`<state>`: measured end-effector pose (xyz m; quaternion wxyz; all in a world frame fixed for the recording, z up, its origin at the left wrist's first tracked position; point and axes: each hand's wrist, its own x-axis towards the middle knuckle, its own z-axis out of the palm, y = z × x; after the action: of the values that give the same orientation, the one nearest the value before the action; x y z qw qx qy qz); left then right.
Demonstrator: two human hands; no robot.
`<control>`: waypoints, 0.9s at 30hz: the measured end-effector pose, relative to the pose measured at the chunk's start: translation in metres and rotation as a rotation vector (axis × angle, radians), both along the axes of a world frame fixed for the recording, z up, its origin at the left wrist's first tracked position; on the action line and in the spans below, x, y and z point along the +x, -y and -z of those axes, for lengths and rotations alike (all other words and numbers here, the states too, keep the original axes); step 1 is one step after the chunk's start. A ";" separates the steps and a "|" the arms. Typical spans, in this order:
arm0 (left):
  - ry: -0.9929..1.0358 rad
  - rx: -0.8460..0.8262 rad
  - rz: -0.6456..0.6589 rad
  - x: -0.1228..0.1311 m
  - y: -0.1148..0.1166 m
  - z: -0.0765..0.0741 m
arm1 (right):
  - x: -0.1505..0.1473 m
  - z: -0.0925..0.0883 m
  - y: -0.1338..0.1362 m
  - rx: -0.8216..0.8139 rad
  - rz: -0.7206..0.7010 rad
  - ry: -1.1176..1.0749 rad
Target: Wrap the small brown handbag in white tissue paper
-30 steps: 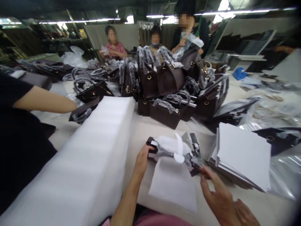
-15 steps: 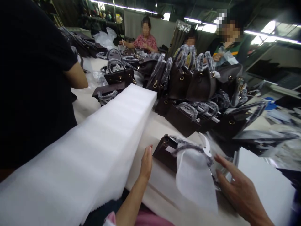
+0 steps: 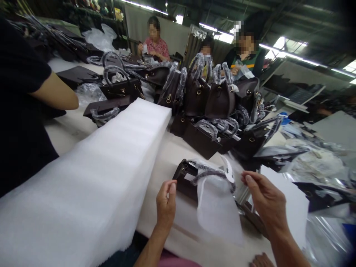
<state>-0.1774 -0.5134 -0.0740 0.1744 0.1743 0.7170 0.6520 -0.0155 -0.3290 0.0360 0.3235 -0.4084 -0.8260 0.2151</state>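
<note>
Worktable (image 3: pixel 178 155), left to right. Co-worker's arm (image 3: pixel 52 97) at far left, black sleeve, reaching over the table edge. Foam stack (image 3: pixel 91 178), long white block, running from near left corner toward table centre. Left hand (image 3: pixel 165 204), raised just beside the foam stack's near end, thumb and forefinger pinched together; whether anything thin lies between them cannot be told. Bag (image 3: pixel 189 180), dark brown, lying flat on the table between the two hands, its wrapped handle (image 3: pixel 211 173) arched over the top. Foam sheet (image 3: pixel 218 207), thin and white, draped from the handle down over the bag's near side. Right hand (image 3: pixel 267 198), fingers curled near the sheet's upper right corner, seemingly gripping at it, contact partly hidden. Paper stack (image 3: pixel 289 207), white, just right of the bag. Bag pile (image 3: pixel 217 107), many brown bags with wrapped handles, behind, mid-table; three seated people beyond. Handling note, as a judgement: keep the sheet flat and square over the bag, both hands tensioning opposite edges, to avoid creases.
</note>
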 end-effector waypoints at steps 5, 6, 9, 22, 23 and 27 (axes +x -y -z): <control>-0.144 -0.014 -0.020 0.003 -0.011 -0.008 | 0.020 -0.007 0.035 0.083 0.081 -0.003; -0.148 -0.033 -0.048 0.002 -0.013 -0.003 | 0.024 -0.011 0.043 0.148 0.047 0.006; -0.116 -0.113 -0.082 -0.005 -0.016 0.021 | 0.029 -0.016 0.049 0.221 -0.038 0.063; -0.444 -0.469 0.594 0.035 0.024 0.084 | -0.039 0.027 -0.012 -0.095 -0.311 0.154; -0.459 -0.498 0.622 0.037 0.025 0.087 | -0.039 0.026 -0.013 -0.127 -0.304 0.134; -0.497 -0.559 0.674 0.036 0.028 0.094 | -0.034 0.019 -0.013 -0.175 -0.279 0.086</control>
<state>-0.1411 -0.5414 -0.1677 0.2394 0.4926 0.7880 0.2811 -0.0495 -0.3158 0.0175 0.2179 -0.3253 -0.8659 0.3112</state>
